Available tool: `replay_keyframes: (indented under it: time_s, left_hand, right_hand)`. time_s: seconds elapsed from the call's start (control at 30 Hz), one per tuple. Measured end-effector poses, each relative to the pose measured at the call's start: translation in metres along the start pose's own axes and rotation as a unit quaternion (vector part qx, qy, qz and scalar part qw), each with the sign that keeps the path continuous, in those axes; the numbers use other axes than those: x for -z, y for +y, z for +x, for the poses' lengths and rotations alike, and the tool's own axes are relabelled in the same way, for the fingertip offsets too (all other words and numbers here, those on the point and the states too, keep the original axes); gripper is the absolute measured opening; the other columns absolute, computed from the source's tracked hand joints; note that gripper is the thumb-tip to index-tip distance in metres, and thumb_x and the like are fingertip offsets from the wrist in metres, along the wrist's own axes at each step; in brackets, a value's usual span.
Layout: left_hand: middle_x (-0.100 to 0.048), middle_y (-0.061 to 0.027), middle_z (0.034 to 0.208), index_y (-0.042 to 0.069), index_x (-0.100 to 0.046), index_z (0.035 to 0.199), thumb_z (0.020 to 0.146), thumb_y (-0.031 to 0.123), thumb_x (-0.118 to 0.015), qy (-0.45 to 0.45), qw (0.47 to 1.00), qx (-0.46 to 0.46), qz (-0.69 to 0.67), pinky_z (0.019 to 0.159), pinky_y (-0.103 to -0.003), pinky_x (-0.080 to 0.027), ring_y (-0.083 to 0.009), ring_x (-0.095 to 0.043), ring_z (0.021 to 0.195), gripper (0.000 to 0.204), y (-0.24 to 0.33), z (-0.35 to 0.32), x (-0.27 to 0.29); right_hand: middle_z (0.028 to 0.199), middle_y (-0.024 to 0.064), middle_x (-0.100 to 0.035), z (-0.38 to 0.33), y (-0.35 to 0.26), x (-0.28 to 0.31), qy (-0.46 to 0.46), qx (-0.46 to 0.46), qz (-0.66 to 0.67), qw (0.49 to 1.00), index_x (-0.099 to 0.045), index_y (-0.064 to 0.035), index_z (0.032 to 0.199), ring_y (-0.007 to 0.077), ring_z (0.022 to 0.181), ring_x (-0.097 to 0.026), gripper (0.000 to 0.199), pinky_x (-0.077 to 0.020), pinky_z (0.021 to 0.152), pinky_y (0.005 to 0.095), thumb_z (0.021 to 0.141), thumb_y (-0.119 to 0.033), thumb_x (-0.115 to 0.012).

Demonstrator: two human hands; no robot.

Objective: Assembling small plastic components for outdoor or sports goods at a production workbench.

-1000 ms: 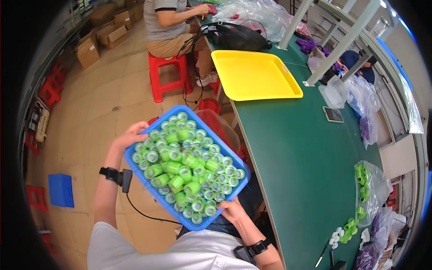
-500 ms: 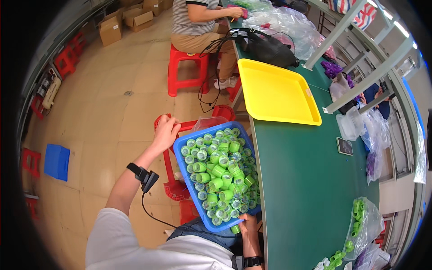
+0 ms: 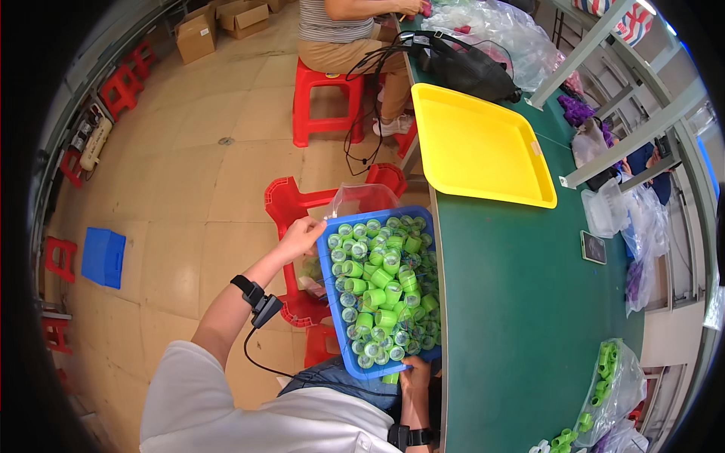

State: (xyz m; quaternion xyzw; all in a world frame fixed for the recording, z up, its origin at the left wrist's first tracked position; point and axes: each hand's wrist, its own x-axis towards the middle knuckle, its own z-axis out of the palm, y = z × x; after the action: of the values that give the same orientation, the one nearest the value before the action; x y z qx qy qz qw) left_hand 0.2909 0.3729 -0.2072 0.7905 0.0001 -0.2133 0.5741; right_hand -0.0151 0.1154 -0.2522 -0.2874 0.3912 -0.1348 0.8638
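Blue tray (image 3: 364,372) | left hand (image 3: 303,235) — pinching corner | right hand (image 3: 415,374) — gripping rim | yellow tray (image 3: 483,143): sticker (image 3: 536,148) illegible

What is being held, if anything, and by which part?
A blue tray: right hand on its near edge, left hand at its far left corner.

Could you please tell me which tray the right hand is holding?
The blue tray, full of green cups: the right hand holds its near edge, while the yellow tray lies on the table.
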Motion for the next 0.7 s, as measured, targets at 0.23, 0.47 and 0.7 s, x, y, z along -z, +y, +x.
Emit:
replay_keyframes:
  time_s: [0.23, 0.47, 0.7]
  left_hand:
    - [-0.059, -0.0089, 0.070, -0.004, -0.054, 0.085, 0.087, 0.017, -0.057, -0.005, 0.997, 0.081, 0.012, 0.049, -0.030, -0.053, -0.0147, -0.060, 0.057, 0.022, -0.003, 0.020, 0.005]
    - [-0.056, -0.0082, 0.060, -0.002, -0.049, 0.075, 0.085, 0.007, -0.052, 0.034, 0.996, 0.006, 0.077, 0.045, -0.028, -0.048, -0.0133, -0.056, 0.051, 0.014, -0.020, -0.007, 0.010]
    - [-0.056, -0.0121, 0.064, -0.005, -0.050, 0.083, 0.087, 0.017, -0.053, 0.026, 0.994, -0.021, 0.106, 0.058, -0.034, -0.049, -0.0205, -0.058, 0.060, 0.022, -0.013, -0.024, 0.018]
  right_hand:
    - [0.103, 0.0059, -0.060, -0.028, -0.021, -0.050, 0.091, -0.044, -0.049, 0.994, -0.057, -0.0052, 0.108, 0.0246, 0.092, -0.059, 0.060, -0.0506, 0.079, 0.0360, 0.052, 0.016, -0.050]
    - [0.110, 0.0049, -0.056, -0.025, -0.026, -0.048, 0.157, -0.064, -0.122, 0.978, -0.052, -0.0076, 0.115, 0.0250, 0.101, -0.055, 0.069, -0.0467, 0.087, 0.0359, 0.050, 0.015, -0.050]
    - [0.114, 0.0057, -0.053, -0.019, -0.028, -0.055, 0.076, -0.044, -0.097, 0.991, -0.050, -0.0069, 0.118, 0.0257, 0.104, -0.052, 0.071, -0.0456, 0.088, 0.0367, 0.049, 0.014, -0.050]
